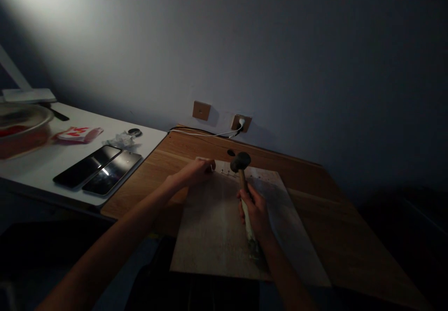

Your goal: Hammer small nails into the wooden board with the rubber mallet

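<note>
My right hand (257,210) is wrapped round the pale handle of a hammer (241,161). Its dark, blunt head is raised toward the far edge of a flat wooden board (213,227). At the board's far left corner, my left hand (201,170) has its fingers pinched on a small nail (211,166), partly hidden by the fingertips. Just right of these fingers, several thin nails (222,171) stand along the far edge, left of the hammer head. More small marks or nails continue on its right, too dim to tell apart.
The board lies on a brown wooden table (315,217) against the wall. On a white table (87,115) at left are two phones (112,173), a red-and-white packet (79,134), crumpled plastic (121,140) and a clear tub (24,133). A white cable (206,135) runs to a wall socket (241,123).
</note>
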A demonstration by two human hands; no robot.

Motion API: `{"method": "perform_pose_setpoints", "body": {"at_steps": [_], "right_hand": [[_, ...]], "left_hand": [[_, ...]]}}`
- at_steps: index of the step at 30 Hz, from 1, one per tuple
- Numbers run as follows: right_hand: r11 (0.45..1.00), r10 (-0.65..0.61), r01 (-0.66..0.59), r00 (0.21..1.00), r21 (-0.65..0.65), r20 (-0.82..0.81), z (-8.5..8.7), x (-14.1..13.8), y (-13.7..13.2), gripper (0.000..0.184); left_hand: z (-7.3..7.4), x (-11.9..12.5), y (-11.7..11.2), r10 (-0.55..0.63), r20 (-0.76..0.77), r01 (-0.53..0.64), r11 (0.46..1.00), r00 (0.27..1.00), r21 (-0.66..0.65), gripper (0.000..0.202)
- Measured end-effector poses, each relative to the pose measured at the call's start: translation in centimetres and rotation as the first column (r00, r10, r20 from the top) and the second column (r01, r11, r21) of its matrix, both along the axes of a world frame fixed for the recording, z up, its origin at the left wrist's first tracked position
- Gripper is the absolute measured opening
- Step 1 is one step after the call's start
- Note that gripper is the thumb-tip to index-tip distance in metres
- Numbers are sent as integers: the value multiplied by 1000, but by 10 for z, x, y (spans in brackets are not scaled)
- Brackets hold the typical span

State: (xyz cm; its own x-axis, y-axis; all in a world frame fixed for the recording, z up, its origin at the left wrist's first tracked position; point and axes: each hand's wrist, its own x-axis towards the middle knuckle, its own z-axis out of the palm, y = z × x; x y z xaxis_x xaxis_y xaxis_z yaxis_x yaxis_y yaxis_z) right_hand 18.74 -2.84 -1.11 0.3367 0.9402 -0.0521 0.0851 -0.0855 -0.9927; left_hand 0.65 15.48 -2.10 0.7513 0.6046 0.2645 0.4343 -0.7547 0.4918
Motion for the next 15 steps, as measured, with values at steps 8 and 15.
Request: {"method": "perform_pose_setpoints", "body": {"at_steps": [8, 15], "right_hand": [[1000, 9, -9, 1000, 22, -2, -2, 2, 4, 36], [999, -1, 2, 1000, 46, -24, -4, 1, 6, 35]], "left_hand": [[-8, 2, 12, 40, 16, -40, 999, 999, 15, 18], [-3, 9, 15, 16, 14, -15, 997, 1000, -73, 23]]}}
